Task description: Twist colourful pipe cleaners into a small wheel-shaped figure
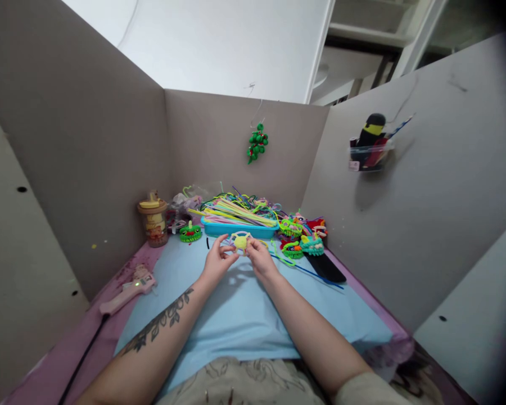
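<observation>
Above the blue table cover, both hands hold one small pipe-cleaner piece [240, 242], with a yellow middle and a pale lavender ring around it. My left hand [220, 257] has its curved fingers and thumb at the piece's left edge. With thumb and fingers pinched together, my right hand [260, 259] grips the right edge. Just behind the hands stands a blue tray [219, 229] heaped with pipe cleaners [240, 212] in yellow, pink and other colours. A dark blue pipe cleaner [316, 274] lies on the cover to the right of my right hand.
A pink glue gun [129, 293] with a lit green light lies at left. Behind it stands a lidded cup [152, 222]. One green pipe-cleaner figure [190, 232] sits left of the tray; several [312, 245] sit right, near a black strip [326, 268]. Grey panels [211, 140] enclose the table.
</observation>
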`<state>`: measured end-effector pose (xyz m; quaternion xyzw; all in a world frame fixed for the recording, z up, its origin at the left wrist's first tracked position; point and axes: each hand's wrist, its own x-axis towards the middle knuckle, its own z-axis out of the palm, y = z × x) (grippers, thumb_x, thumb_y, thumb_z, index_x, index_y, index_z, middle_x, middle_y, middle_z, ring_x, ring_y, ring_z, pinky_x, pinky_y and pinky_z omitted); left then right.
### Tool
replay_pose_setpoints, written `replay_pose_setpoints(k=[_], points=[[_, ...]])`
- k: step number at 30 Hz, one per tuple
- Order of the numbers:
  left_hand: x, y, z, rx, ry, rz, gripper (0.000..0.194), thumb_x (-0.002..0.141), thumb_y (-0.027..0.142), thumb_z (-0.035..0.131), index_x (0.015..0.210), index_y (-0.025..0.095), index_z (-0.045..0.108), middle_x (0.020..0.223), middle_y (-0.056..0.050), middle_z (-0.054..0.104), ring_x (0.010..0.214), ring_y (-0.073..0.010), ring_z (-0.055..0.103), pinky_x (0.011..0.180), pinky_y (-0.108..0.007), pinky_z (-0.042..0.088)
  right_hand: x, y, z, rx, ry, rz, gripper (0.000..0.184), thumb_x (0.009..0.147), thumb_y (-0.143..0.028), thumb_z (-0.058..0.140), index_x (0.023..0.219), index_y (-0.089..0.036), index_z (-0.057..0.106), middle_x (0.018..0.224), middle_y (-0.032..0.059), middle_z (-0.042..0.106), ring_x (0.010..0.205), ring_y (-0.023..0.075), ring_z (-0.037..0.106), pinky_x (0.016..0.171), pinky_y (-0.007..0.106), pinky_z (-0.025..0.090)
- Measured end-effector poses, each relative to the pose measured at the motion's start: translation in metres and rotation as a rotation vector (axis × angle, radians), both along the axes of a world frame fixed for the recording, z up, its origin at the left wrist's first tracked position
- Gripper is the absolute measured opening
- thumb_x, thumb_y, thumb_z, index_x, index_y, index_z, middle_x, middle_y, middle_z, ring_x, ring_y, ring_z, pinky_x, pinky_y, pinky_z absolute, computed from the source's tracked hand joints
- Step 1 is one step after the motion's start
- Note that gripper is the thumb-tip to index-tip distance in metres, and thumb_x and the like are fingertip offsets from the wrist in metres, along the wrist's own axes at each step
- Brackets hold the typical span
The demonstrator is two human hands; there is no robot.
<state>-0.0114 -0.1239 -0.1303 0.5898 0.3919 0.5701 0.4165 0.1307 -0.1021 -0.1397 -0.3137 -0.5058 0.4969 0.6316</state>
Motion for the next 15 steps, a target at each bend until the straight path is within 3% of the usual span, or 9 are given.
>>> replay_pose_setpoints(k=[7,15], points=[[-0.006,-0.010,0.002,0.216,0.380,0.161,0.060,0.070,0.023,0.061,0.127,0.023,0.042,0.083,-0.001,0.068,0.063,-0.0144,0.059,0.065,-0.026,0.042,-0.002,-0.010,0.006,-0.165,0.164,0.165,0.027,0.060,-0.034,0.074,0.068,-0.020,0.052,0.076,-0.0024,0.057,0.067,0.0109,0.052,0.060,0.023,0.046],[-0.008,-0.016,0.008,0.229,0.457,0.235,0.057,0.069,0.015,0.056,0.124,0.025,0.046,0.083,0.000,0.068,0.064,-0.0158,0.059,0.059,-0.024,0.038,-0.001,-0.015,0.008,-0.188,0.146,0.190,0.028,0.062,-0.032,0.073,0.066,-0.020,0.048,0.070,-0.0037,0.056,0.067,0.0104,0.053,0.064,0.026,0.048]])
